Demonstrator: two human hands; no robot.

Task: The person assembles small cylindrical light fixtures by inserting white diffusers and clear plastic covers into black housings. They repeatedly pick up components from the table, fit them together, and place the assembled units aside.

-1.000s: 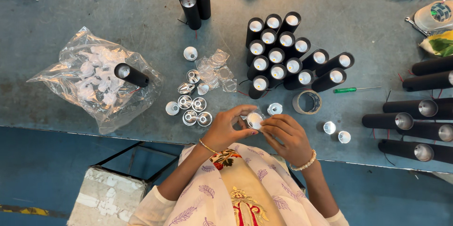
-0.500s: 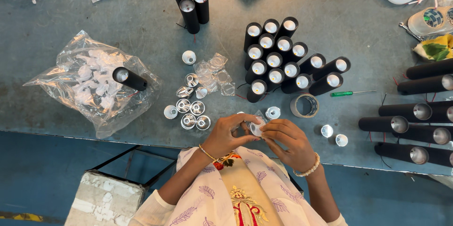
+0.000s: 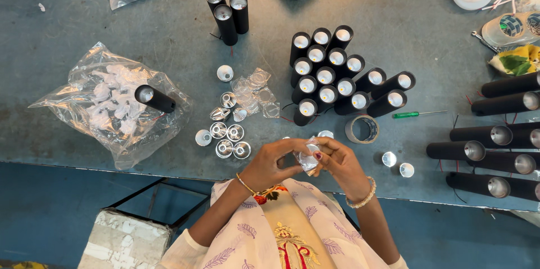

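Note:
My left hand [image 3: 274,163] and my right hand [image 3: 337,163] meet at the table's near edge, both closed around a small shiny reflector cup in a clear plastic wrapper [image 3: 308,159]. Just left of my hands lie several bare silver reflector cups [image 3: 226,132] and a few empty clear wrappers [image 3: 254,92]. Beyond my hands stands a cluster of upright black cylindrical lamp housings [image 3: 332,75] with white insides.
A clear bag of wrapped parts [image 3: 107,106] with one black housing [image 3: 154,98] on it lies at the left. A tape roll [image 3: 361,129], green screwdriver [image 3: 419,114], two loose cups [image 3: 397,164] and lying black housings [image 3: 495,134] are at the right. Three housings [image 3: 228,7] stand at the back.
My hands have stayed together at the near edge, turning the wrapped cup between the fingers. The view has shifted slightly; nothing on the table has moved.

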